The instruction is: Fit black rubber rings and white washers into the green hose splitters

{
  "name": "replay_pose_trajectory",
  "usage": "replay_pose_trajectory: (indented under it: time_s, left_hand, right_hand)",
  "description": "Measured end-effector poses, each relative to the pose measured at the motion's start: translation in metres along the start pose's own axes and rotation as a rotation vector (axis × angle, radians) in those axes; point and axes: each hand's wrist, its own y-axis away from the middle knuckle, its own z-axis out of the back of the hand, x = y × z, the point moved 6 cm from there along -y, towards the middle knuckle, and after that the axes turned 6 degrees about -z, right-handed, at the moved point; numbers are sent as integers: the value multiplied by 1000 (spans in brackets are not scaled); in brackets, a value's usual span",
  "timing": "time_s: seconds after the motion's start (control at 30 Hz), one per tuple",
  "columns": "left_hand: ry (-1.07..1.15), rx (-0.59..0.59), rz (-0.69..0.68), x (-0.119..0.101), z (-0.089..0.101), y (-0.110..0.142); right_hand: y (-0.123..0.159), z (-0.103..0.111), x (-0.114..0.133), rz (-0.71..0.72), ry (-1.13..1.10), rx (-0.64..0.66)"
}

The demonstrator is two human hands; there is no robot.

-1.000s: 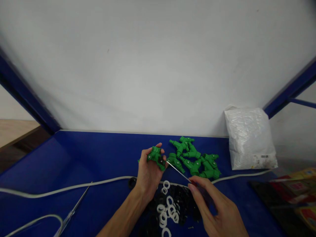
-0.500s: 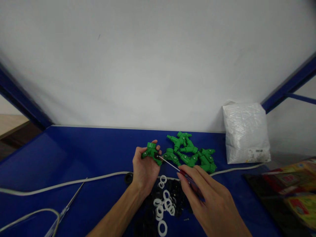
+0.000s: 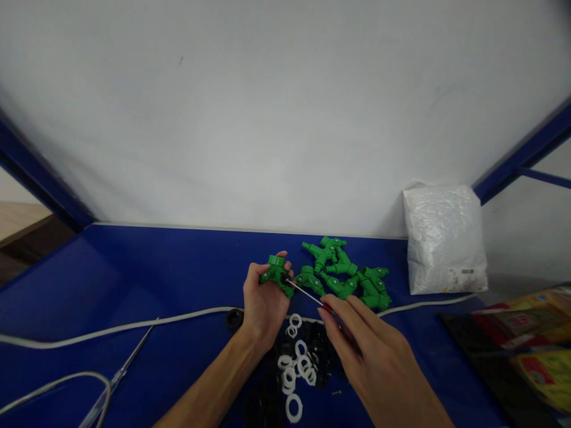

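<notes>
My left hand [image 3: 266, 306] is closed around a green plastic Y-shaped hose connector [image 3: 277, 272], holding it above the blue table. Wrapped round the handle of a screwdriver [image 3: 307, 294] are the fingers of my right hand [image 3: 368, 339]. The thin metal shaft slants up and left, and its tip meets a dark part on the connector's right side; the exact contact is too small to make out. Just right of the held piece lies a pile of similar green connectors [image 3: 341, 288]. White rings [image 3: 294, 408] and black rings [image 3: 234, 319] lie below and between my hands.
A white plastic package [image 3: 446, 238] leans at the back right against the pale wall [image 3: 285, 119]. A white cable [image 3: 178, 322] crosses the blue table [image 3: 178, 261]. Tweezers [image 3: 120, 373] lie at the left, a small screw [image 3: 336, 392] near my right wrist. Colourful packets [image 3: 544, 368] are at the right edge.
My left hand and the connector have shifted very slightly right, and my right hand slightly left. The screwdriver tip stays at the connector's dark part.
</notes>
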Motion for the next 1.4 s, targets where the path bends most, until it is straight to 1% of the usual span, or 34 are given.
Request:
replay_pose_trajectory:
  time_s: [0.03, 0.13, 0.2, 0.4, 0.47, 0.53, 0.67, 0.77, 0.9, 1.0, 1.17, 1.3, 1.4]
  left_hand:
    - [-21, -7, -19, -1, 0, 0]
    - [-68, -23, -74, -2, 1, 1]
    - [-77, -22, -85, -2, 1, 1]
    - [-51, -9, -82, 1, 0, 2]
    - [-56, 3, -72, 3, -1, 3]
    - [-64, 18, -53, 5, -1, 4]
    - [-43, 31, -34, 7, -2, 5]
    - [-29, 8, -36, 7, -1, 5]
    - [16, -6, -23, 8, -1, 6]
    - [30, 6, -5, 9, -2, 6]
    - [32, -2, 26, 11, -1, 6]
    - [28, -9, 33, 11, -1, 7]
    - [40, -1, 48, 12, -1, 6]
  right_hand:
    - [-2, 1, 0, 3, 17, 29]
    - [-7, 2, -3, -54, 20, 168]
    - [-11, 2, -4, -80, 12, 239]
    - [-27, 2, -6, -64, 11, 326]
    - [-33, 1, -9, -77, 66, 334]
    - [-38, 2, -11, -60, 118, 323]
    - [-44, 4, -7, 46, 174, 354]
    - [-48, 6, -4, 81, 187, 360]
    - [-53, 6, -3, 68, 209, 357]
    - [-55, 1, -5, 68, 236, 395]
    - [-56, 0, -5, 98, 194, 417]
    - [-59, 0, -8, 53, 219, 405]
    - [-60, -1, -7, 87, 249, 427]
